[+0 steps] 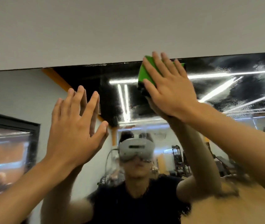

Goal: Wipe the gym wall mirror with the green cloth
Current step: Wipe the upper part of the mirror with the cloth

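Observation:
The wall mirror (225, 88) fills the lower two thirds of the head view, and its top edge runs slanting under a white wall. My right hand (172, 88) presses a folded green cloth (144, 73) flat against the glass just below that top edge, fingers straight and spread. The cloth shows only at the hand's left side and above the fingertips. My left hand (75, 130) lies flat on the mirror lower left, fingers straight, meeting its own reflection. Wet streaks and droplets mark the glass to the right of the cloth.
The white wall (128, 26) rises above the mirror. Reflected in the glass are a person in a black shirt with a headset (135, 149), gym machines (178, 160) behind them, ceiling light strips and a dark framed panel (7, 152) at the left.

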Tool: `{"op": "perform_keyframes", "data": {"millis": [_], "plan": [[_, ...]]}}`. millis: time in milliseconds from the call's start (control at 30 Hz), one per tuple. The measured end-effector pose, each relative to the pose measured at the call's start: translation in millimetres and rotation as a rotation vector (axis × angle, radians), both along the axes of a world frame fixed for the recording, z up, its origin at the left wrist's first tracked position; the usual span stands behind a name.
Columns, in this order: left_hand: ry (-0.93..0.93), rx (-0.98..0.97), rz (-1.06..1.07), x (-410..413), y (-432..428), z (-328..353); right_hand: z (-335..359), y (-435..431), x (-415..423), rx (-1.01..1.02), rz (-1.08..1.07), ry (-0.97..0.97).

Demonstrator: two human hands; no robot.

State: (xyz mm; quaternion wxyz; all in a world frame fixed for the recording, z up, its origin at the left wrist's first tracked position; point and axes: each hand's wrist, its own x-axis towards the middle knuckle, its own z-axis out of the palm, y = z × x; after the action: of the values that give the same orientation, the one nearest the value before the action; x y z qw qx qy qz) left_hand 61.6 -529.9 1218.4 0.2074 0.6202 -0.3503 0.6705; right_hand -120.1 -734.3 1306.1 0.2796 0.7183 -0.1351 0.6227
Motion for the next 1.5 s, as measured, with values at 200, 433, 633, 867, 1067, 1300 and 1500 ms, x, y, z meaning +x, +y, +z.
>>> {"op": "perform_keyframes", "data": {"millis": [200, 433, 633, 867, 1067, 1300, 1500], "plan": [[0.014, -0.008, -0.015, -4.8, -2.8, -0.7, 5.0, -47.7, -50.7, 0.405, 0.027, -0.311], [-0.003, 0.002, -0.013, 1.3, 0.5, -0.8, -58.6, 61.7, 54.3, 0.071, 0.064, -0.08], [-0.001, 0.0, -0.001, 2.1, -3.8, -0.7, -91.8, 10.7, 6.3, -0.066, 0.019, 0.105], [-0.001, -0.001, -0.009, -2.4, -1.5, -1.4, -67.6, 2.6, -8.8, 0.361, 0.019, -0.218], [-0.01, 0.005, -0.018, 1.7, 0.6, 0.1, -94.9, 48.2, 42.3, -0.076, 0.061, 0.119], [-0.006, -0.006, 0.02, 7.1, -5.7, -1.7, -87.0, -58.3, -57.0, 0.256, -0.008, -0.163], [-0.001, -0.009, 0.001, 6.8, -6.5, -2.4, -37.3, 0.6, -4.6, 0.386, 0.056, -0.317]]}}
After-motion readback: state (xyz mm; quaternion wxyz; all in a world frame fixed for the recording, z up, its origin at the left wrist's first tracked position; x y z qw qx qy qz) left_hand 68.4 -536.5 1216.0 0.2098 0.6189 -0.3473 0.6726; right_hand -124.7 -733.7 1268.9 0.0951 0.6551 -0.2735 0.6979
